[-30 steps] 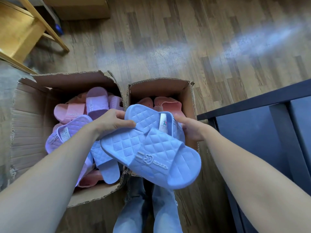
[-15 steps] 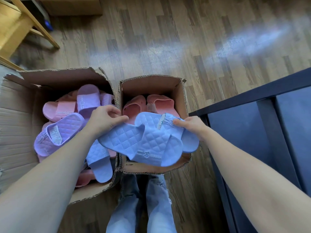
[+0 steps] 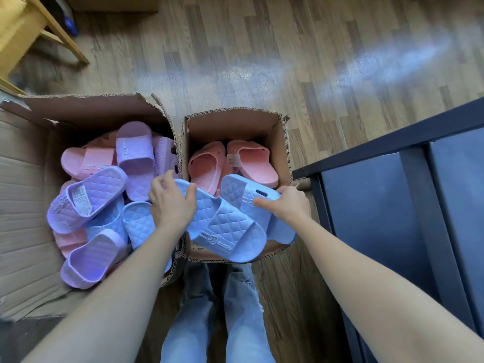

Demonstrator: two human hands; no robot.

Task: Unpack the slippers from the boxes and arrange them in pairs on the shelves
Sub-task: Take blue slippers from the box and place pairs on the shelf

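Head view: looks down on two open cardboard boxes standing on a wooden floor point(image 3: 262, 61).
Left hand point(image 3: 171, 203): fingers curled round the heel end of a blue quilted slipper point(image 3: 225, 226), gripping it.
Right hand point(image 3: 288, 205): fingers and thumb clamped on the strap side of a second blue slipper point(image 3: 235, 189).
Blue pair: held above the near part of the small box point(image 3: 235, 121), the first slipper overlapping the second, toes toward the person.
Small box contents: two pink slippers point(image 3: 251, 161) lying side by side at the back.
Large box point(image 3: 86, 106): touching the small box on its left, holding a loose heap of lilac slippers point(image 3: 89, 195), pink ones and blue ones.
Shelf point(image 3: 419, 205): dark frame at the right, just beside the small box.
Legs point(image 3: 235, 310): in jeans, at the bottom between the forearms.
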